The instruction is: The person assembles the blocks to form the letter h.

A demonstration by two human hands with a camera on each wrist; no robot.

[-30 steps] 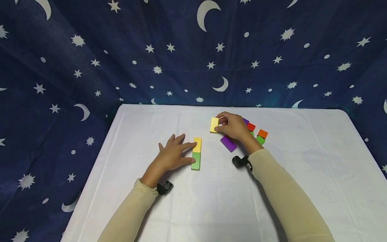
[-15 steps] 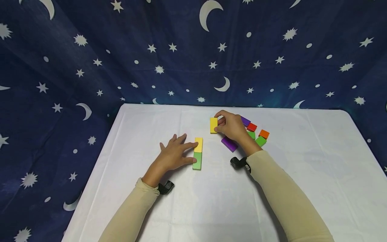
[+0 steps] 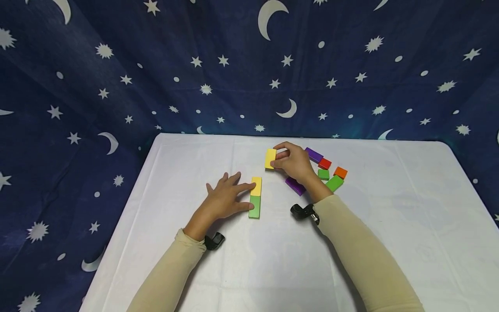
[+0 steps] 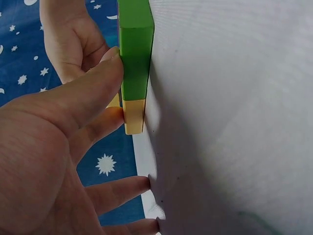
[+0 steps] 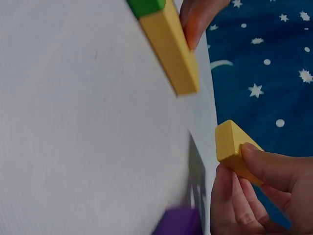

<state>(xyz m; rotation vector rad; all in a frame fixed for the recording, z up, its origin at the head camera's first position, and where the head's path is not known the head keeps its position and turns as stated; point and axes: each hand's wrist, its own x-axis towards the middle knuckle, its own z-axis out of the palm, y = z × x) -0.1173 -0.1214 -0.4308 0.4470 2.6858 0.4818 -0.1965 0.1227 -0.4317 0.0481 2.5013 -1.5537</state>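
Note:
My right hand [image 3: 294, 164] pinches a yellow block [image 3: 270, 159] between thumb and fingers. In the right wrist view that held block [image 5: 234, 147] is lifted off the table, its shadow below. My left hand [image 3: 222, 199] has its fingers spread, with the index finger touching another yellow block [image 3: 256, 186] and the thumb touching a green block [image 3: 254, 207]. Those two lie end to end in a line on the table. From the left wrist, the thumb rests against the green block [image 4: 136, 58], and the yellow block's end [image 4: 134, 117] shows beyond it.
Right of my right hand lie purple [image 3: 314, 154], red [image 3: 325, 164], orange [image 3: 340, 172] and green [image 3: 334, 183] blocks, plus a smaller green one [image 3: 323, 174]. Another purple block [image 3: 295, 186] lies partly under the right wrist. A starry curtain [image 3: 234, 86] hangs behind the white table [image 3: 273, 268].
My right hand has moved slightly left with the yellow block, uncovering more of the blocks behind it. The left hand stays on its two blocks.

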